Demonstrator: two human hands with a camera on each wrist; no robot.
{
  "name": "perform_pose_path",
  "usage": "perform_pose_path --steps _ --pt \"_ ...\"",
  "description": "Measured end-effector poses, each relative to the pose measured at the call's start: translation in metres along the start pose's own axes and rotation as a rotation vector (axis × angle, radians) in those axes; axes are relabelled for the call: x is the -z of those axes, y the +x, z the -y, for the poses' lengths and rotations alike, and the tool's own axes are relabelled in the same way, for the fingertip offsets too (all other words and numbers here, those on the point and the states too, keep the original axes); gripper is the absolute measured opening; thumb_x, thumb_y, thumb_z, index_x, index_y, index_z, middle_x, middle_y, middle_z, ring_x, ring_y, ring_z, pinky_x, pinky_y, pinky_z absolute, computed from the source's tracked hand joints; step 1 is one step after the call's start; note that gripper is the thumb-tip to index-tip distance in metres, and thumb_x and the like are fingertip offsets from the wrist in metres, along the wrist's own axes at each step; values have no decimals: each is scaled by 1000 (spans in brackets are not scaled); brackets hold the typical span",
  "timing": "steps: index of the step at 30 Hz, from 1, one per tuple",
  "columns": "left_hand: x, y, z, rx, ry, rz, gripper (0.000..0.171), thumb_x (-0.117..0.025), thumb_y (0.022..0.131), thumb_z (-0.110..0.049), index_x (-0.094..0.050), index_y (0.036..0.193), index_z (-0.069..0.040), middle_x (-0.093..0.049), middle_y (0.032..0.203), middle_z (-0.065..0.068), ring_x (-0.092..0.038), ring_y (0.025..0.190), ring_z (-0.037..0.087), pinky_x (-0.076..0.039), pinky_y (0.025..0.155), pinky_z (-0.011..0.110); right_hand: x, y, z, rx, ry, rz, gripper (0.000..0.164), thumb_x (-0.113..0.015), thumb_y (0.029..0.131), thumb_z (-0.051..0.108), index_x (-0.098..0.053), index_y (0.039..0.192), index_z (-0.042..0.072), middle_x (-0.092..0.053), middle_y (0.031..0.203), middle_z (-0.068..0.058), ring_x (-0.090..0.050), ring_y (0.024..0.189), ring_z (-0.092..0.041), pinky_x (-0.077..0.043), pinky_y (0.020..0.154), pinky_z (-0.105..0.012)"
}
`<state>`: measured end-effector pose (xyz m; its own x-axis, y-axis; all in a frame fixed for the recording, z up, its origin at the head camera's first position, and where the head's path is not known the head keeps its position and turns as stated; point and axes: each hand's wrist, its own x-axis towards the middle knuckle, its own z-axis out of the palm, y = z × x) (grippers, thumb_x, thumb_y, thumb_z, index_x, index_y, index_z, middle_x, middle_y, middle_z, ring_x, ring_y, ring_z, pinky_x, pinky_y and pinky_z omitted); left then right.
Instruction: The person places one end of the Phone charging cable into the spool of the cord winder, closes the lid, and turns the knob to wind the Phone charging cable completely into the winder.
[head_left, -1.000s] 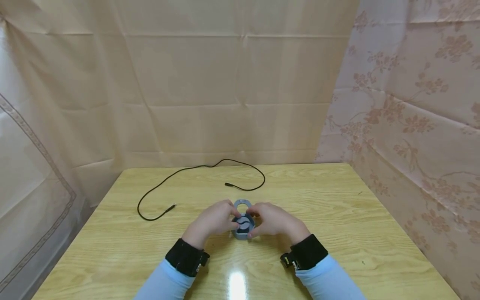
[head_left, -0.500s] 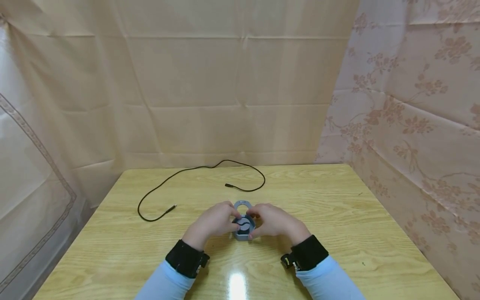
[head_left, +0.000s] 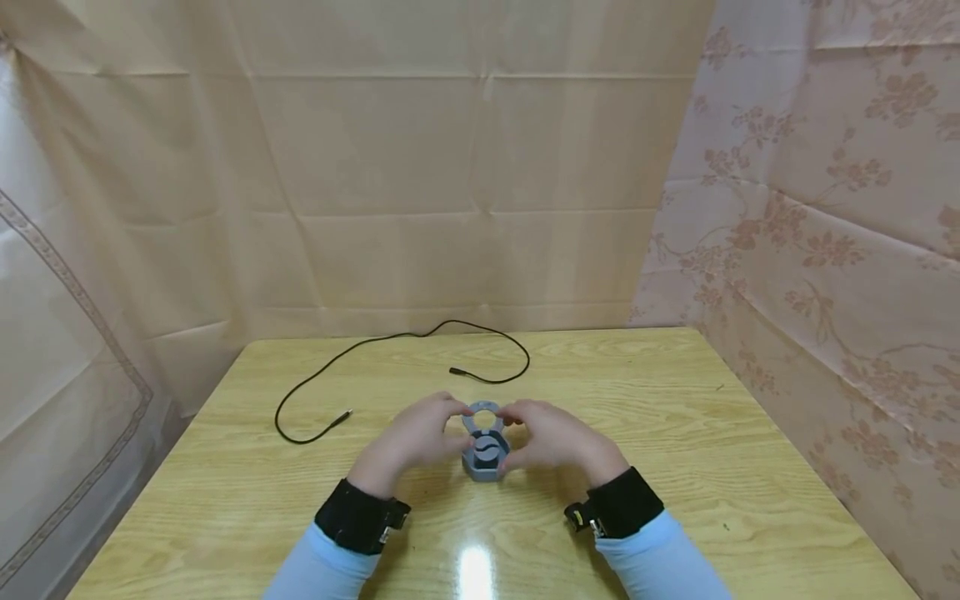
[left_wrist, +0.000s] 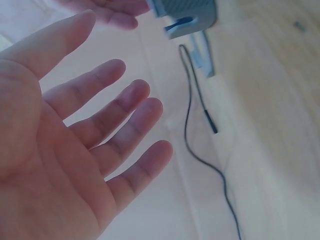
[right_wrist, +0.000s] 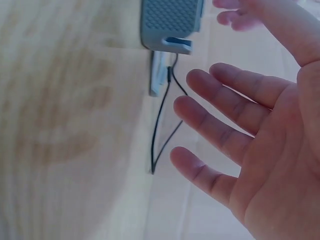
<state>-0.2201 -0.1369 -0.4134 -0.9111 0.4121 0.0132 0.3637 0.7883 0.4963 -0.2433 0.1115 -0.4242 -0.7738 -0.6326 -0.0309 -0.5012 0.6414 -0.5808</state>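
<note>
A small grey-blue case (head_left: pixel 482 473) with textured sides sits on the table in the head view. Its ring-shaped lid (head_left: pixel 469 422) is raised at the back, and a round insert (head_left: pixel 487 450) with an S-shaped groove shows inside. To its left is my left hand (head_left: pixel 417 435), fingers spread and loosely bent, apart from the case in the left wrist view. My right hand (head_left: pixel 551 437) hovers at its right side. In the right wrist view the right fingers (right_wrist: pixel 215 125) are extended, with a gap between them and the case (right_wrist: pixel 170 20).
A thin black cable (head_left: pixel 330 360) curves across the table behind the hands, one plug (head_left: pixel 343 417) at the left and the other end (head_left: pixel 457 371) behind the case. Beige cloth (head_left: pixel 375 167) hangs behind the wooden table (head_left: pixel 675 433), and floral cloth (head_left: pixel 810 217) at the right.
Both hands, earlier with fingertips at the case's sides, have loosened from it. The left hand has moved left, the right slightly right. The case stays in place, with more of its sides showing.
</note>
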Motion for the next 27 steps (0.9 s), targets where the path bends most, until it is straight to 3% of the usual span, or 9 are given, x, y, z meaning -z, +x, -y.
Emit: perform_pose_path --steps 5,17,27 --pt "14 -7 -4 3 4 -47 49 -75 93 -37 -66 134 -11 -56 142 14 -57 125 34 -47 100 54 8 -4 1 16 15 -56 84 -90 77 42 -55 144 6 -62 133 -9 -55 125 -28 -45 102 -53" --pt "42 -24 -3 13 -30 -143 51 -75 94 -37 -64 137 -12 -60 137 9 -59 121 33 -50 97 53 25 -17 6 56 17 -183 82 -89 79 39 -52 148 11 -63 132 -4 -55 126 -26 -45 103 -50" --pt "70 -39 33 104 -66 -191 55 -70 98 -38 -58 143 -9 -57 142 15 -54 127 39 -47 98 58 31 -18 6 140 26 -267 75 -86 83 38 -54 145 11 -63 131 -9 -55 126 -29 -44 104 -52"
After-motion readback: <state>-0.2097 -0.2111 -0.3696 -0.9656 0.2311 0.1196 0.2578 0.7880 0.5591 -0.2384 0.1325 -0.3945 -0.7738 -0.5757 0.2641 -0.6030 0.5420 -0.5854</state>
